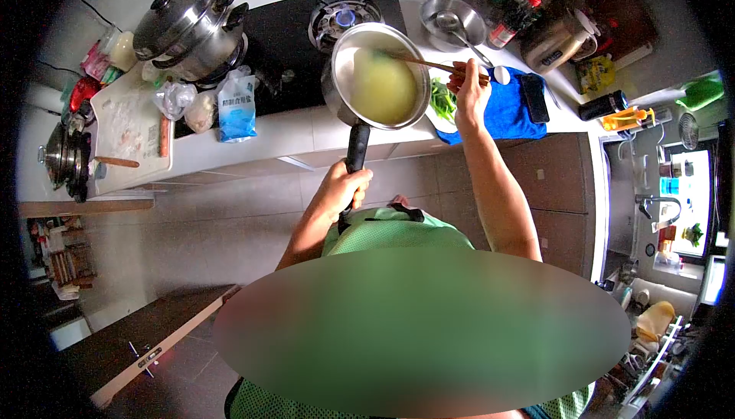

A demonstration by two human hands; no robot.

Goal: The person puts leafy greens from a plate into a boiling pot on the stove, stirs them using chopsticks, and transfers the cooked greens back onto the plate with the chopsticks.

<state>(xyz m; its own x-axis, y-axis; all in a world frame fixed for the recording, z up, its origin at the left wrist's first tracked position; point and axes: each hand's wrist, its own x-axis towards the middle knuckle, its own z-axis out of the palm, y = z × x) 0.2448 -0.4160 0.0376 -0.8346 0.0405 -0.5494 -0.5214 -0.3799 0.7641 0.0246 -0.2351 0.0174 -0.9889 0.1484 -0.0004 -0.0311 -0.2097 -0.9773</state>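
Note:
My left hand [342, 191] is wrapped round the black handle of a steel saucepan [331, 86], which is held up in front of the counter edge, near the stove. Inside the pan is a yellowish, cloudy liquid [387, 91]. In my right hand [472, 96] is a pair of wooden chopsticks [429, 62], their tips reaching into the pan and blurred there. Chopped greens on a plate [442, 101] lie just left of my right hand, partly hidden by the pan and hand.
A black gas stove [291, 44] carries a large steel pot [191, 25]. Left of it are a white cutting board [126, 132] and a blue salt bag [237, 105]. To the right stand a steel bowl with a ladle [452, 25], a phone [534, 99] on a blue cloth [501, 117], and a kettle [557, 42].

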